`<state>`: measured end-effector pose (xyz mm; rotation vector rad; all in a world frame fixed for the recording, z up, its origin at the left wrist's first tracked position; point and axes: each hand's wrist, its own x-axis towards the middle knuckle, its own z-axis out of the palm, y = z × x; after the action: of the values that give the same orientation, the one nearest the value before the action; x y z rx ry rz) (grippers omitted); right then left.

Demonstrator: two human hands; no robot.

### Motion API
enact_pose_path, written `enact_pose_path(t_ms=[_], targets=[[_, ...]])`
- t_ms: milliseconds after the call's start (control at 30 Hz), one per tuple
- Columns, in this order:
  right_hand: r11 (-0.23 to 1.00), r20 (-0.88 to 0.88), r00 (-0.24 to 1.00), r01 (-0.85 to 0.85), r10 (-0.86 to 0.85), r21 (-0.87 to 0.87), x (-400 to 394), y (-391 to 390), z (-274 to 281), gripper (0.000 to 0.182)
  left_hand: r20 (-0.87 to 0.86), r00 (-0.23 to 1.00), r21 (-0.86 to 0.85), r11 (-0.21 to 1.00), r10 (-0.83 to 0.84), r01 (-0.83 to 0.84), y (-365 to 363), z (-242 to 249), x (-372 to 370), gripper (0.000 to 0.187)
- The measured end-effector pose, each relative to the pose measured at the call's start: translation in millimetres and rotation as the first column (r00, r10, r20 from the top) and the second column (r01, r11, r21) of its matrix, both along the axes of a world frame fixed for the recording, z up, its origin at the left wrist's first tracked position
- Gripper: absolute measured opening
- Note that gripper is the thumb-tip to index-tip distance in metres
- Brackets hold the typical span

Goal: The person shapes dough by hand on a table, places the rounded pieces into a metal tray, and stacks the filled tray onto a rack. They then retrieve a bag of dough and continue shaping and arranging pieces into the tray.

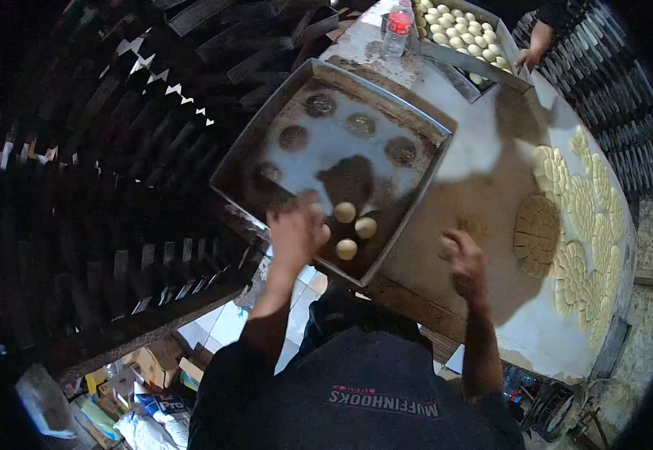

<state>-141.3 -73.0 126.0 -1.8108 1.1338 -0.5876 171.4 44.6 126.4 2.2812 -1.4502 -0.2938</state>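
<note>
My left hand is over the near-left part of a square metal tray, smeared by motion, so its grip does not show. Right beside its fingers are several small pale dough balls, grouped on the tray floor. My right hand hovers above the worktop, fingers curled together; whatever they hold, if anything, cannot be made out. Close to it lie a small brown crumbly patch and a round brown slab scored into pieces. Many cut pale dough pieces spread farther right.
At the back stands a second tray filled with round dough balls, with another person's hand at its edge. A plastic bottle is beside it. Dark slatted racks line the left; boxes and bags sit below.
</note>
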Motion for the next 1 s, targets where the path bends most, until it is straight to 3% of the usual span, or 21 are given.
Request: enact_pose_path(t_ms=[33,67,100,200,267,300,367,400,433,500,533,567,600,667,733,800,867,900,933,967,1000], targets=[[0.993,-0.09,0.991,-0.104,0.098,-0.058,53.7,4.4,28.5,0.033,0.168,0.986,0.21,0.978,-0.022,-0.013,1.2,-8.8,24.4,0.042],[0.895,0.058,0.969,-0.198,0.24,-0.401,95.4,5.3,21.1,0.029,0.166,0.986,0.205,0.979,-0.016,-0.019,6.0,-31.3,42.3,0.042],[0.817,0.042,0.933,-0.29,0.356,-0.498,133.9,7.1,31.2,0.026,0.207,0.977,0.26,0.966,-0.059,0.003,9.2,-62.1,57.3,0.05],[0.759,0.086,0.876,-0.358,0.475,-0.544,201.5,6.9,-27.1,0.026,0.204,0.973,0.323,0.946,-0.111,0.04,12.5,-73.4,63.4,0.065],[0.456,-0.359,0.774,-0.608,0.522,-0.65,212.6,0.3,-45.5,0.025,0.18,0.973,0.331,0.94,-0.147,0.081,14.0,-62.9,66.0,0.07],[0.474,-0.353,0.793,-0.588,0.496,-0.656,202.7,-1.2,-47.4,0.025,0.127,0.978,0.326,0.938,-0.168,0.119,20.0,-57.0,69.3,0.074],[0.662,-0.035,0.847,-0.44,0.531,-0.607,156.7,-1.1,-40.8,0.024,0.082,0.986,0.278,0.954,-0.143,0.115,14.8,-38.5,63.3,0.078],[0.738,0.038,0.914,-0.302,0.405,-0.603,123.9,-0.1,-38.6,0.023,0.118,0.99,0.177,0.982,-0.082,0.06,11.1,-39.9,55.2,0.073],[0.794,0.111,0.96,-0.144,0.256,-0.59,84.7,2.9,-38.0,0.022,0.037,0.998,0.096,0.994,-0.055,0.051,0.2,-30.1,43.7,0.07],[0.847,-0.06,0.994,0.042,-0.087,-0.53,-14.5,2.9,-58.0,0.017,-0.084,0.996,-0.022,1.0,-0.007,0.005,-40.0,-7.4,-8.2,0.064],[0.854,-0.133,0.957,0.16,-0.256,-0.495,-54.3,0.3,-67.4,0.015,-0.087,0.993,-0.034,0.996,-0.083,0.08,-70.2,4.7,-44.0,0.064],[0.846,-0.203,0.892,0.279,-0.404,-0.455,-92.9,1.7,-76.6,0.013,-0.206,0.938,-0.117,0.959,-0.279,0.26,-100.3,20.5,-89.6,0.057],[0.826,-0.196,0.869,0.329,-0.455,-0.457,-129.6,7.7,-94.1,0.013,-0.304,0.836,-0.212,0.888,-0.457,0.409,-129.4,28.9,-132.0,0.051],[0.779,-0.257,0.788,0.395,-0.559,-0.487,-195.9,20.2,-128.5,0.012,-0.473,0.417,-0.501,0.626,-0.776,0.598,-197.3,0.2,-206.7,0.04],[0.746,-0.233,0.784,0.386,-0.575,-0.542,-251.8,36.0,-122.8,0.013,-0.836,0.153,-0.302,0.674,-0.527,0.674,-270.6,-35.4,-279.9,0.041],[0.72,-0.167,0.77,0.465,-0.616,-0.516,-289.7,50.4,-125.8,0.013,-0.897,0.153,-0.207,0.7,-0.414,0.684,-352.0,-84.5,-330.0,0.038],[0.691,-0.103,0.746,0.544,-0.658,-0.476,-306.4,58.5,-131.4,0.013,-0.908,0.369,0.023,0.859,-0.197,0.512,-439.0,-126.9,-375.9,0.043],[0.693,-0.139,0.733,0.539,-0.666,-0.479,-310.4,60.8,-135.3,0.014,-0.899,0.385,0.031,0.846,-0.209,0.532,-456.4,-113.4,-402.6,0.043],[0.7,-0.179,0.723,0.526,-0.667,-0.483,-316.8,59.3,-137.7,0.014,-0.468,0.741,0.208,0.755,-0.481,0.622,-465.1,-91.2,-432.6,0.047],[0.691,-0.164,0.716,0.547,-0.679,-0.473,-320.4,54.6,-135.0,0.014,-0.167,0.776,0.318,0.712,-0.608,0.626,-483.1,-88.1,-451.7,0.05],[0.687,-0.174,0.708,0.546,-0.684,-0.479,-318.6,51.3,-132.1,0.014,0.145,0.712,0.428,0.692,-0.687,0.582,-501.4,-85.2,-470.9,0.053]])
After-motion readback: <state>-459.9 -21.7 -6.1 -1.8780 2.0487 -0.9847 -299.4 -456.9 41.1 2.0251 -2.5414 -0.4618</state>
